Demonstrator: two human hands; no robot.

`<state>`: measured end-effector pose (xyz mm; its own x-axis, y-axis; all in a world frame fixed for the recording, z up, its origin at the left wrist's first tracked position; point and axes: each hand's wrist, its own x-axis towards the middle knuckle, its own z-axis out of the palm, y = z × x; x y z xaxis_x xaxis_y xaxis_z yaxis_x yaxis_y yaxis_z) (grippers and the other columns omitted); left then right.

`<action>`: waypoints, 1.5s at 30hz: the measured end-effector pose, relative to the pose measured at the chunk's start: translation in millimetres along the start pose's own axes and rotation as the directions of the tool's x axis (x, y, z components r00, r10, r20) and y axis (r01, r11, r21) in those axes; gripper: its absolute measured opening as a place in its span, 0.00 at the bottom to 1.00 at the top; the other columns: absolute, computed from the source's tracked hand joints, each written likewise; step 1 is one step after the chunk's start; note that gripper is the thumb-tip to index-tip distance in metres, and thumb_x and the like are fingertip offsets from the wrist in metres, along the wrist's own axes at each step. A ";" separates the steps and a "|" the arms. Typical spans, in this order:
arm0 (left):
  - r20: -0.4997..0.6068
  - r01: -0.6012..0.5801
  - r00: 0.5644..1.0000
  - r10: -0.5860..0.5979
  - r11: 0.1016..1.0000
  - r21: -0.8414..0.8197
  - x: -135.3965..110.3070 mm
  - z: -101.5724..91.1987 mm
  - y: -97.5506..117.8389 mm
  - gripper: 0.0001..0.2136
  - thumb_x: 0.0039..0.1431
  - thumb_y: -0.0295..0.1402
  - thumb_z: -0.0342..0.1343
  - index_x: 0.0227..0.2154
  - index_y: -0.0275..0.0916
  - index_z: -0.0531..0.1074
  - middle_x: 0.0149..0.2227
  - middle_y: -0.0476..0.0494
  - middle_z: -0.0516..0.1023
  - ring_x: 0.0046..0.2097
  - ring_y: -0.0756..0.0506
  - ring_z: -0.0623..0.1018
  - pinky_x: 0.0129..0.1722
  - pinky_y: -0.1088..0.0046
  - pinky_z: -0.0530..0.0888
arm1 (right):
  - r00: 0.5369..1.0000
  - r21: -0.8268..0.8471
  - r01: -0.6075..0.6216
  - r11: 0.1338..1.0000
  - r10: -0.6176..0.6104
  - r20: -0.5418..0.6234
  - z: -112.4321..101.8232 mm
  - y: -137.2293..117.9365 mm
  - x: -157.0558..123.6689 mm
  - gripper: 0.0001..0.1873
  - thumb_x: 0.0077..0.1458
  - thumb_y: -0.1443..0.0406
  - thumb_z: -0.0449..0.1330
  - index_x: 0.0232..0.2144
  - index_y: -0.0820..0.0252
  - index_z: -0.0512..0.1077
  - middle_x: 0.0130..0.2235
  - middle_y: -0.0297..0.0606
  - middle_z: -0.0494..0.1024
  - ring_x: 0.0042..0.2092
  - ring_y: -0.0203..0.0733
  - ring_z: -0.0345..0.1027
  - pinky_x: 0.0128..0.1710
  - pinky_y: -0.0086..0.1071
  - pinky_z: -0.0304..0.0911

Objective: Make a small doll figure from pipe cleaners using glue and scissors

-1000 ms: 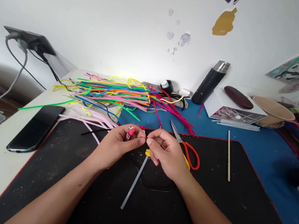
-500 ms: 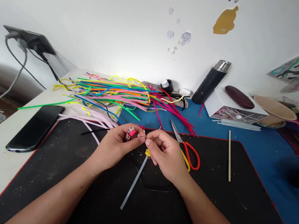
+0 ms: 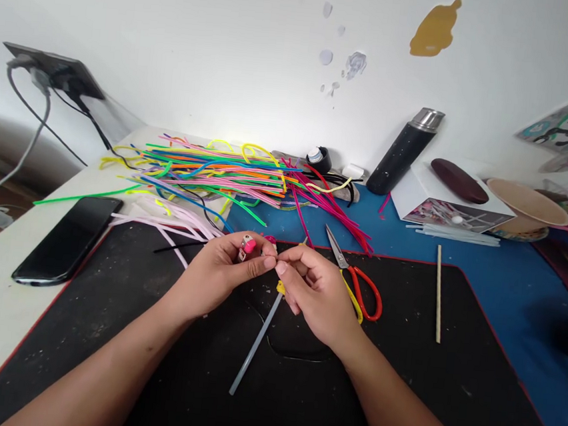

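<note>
Above the mat's middle, my left hand (image 3: 218, 270) and my right hand (image 3: 314, 289) meet with thumbs and index fingertips pinched together. What lies between the fingertips is too small to make out. A small pink-and-white object (image 3: 246, 248) is tucked in the curled fingers of my left hand, partly hidden. Under the hands lies a translucent glue stick (image 3: 256, 344) with a yellow piece (image 3: 281, 287) at its upper end. Scissors (image 3: 357, 284) with red and yellow handles rest just right of my right hand, their blades pointing away from me.
Colourful pipe cleaners (image 3: 218, 170) are heaped at the back. A phone (image 3: 68, 239) lies left, a thin wooden stick (image 3: 438, 295) right. Along the wall stand a black thermos (image 3: 403, 154), a white box (image 3: 458, 203) and a bowl (image 3: 529, 200). A thin black wire (image 3: 295, 357) curves across the mat (image 3: 452, 390).
The camera view has shifted slightly. Both hands keep their fingertip pinch almost unchanged; the pink-and-white object has turned a little in my left hand.
</note>
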<state>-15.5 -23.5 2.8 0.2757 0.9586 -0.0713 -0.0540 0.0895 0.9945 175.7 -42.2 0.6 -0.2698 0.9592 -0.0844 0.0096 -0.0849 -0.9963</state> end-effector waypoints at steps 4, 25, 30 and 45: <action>0.009 -0.008 1.000 0.008 1.000 -0.008 0.4 0.3 -0.1 0.09 0.60 0.39 0.70 0.33 0.39 0.80 0.31 0.51 0.76 0.31 0.51 0.69 0.34 0.75 0.67 | 1.000 -0.021 0.000 1.000 0.000 -0.007 0.4 -1.9 0.7 0.12 0.65 0.55 0.64 0.36 0.56 0.74 0.23 0.24 0.64 0.20 0.31 0.57 0.21 0.29 0.53; -0.002 -0.048 0.999 0.050 0.973 0.224 -2.2 0.1 0.1 0.11 0.61 0.42 0.67 0.36 0.39 0.79 0.35 0.49 0.78 0.36 0.48 0.73 0.38 0.73 0.69 | 0.992 -0.196 0.035 0.980 -0.058 -0.112 -1.2 -4.1 0.6 0.07 0.61 0.61 0.61 0.32 0.57 0.73 0.21 0.24 0.63 0.22 0.32 0.58 0.22 0.28 0.53; -0.022 -0.047 0.998 0.058 0.938 0.343 -3.5 1.5 -1.9 0.12 0.62 0.45 0.65 0.37 0.40 0.79 0.34 0.49 0.78 0.35 0.48 0.73 0.36 0.73 0.68 | 0.988 -0.247 0.063 0.967 -0.095 -0.123 -0.4 -3.3 1.1 0.07 0.61 0.61 0.61 0.32 0.57 0.73 0.21 0.24 0.62 0.23 0.32 0.56 0.23 0.28 0.52; 0.004 -0.017 1.000 0.017 0.967 0.253 -1.5 0.8 1.9 0.11 0.63 0.42 0.64 0.35 0.39 0.77 0.33 0.51 0.76 0.33 0.50 0.70 0.34 0.76 0.67 | 0.991 -0.300 0.061 0.952 -0.094 -0.094 0.9 -4.7 -1.0 0.07 0.62 0.63 0.60 0.33 0.58 0.74 0.23 0.26 0.64 0.25 0.34 0.58 0.24 0.28 0.53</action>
<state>-15.2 -25.0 4.8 0.2786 0.9589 -0.0540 0.1857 0.0014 0.9826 175.1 -43.0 5.4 -0.1773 0.9841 0.0084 0.2814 0.0589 -0.9578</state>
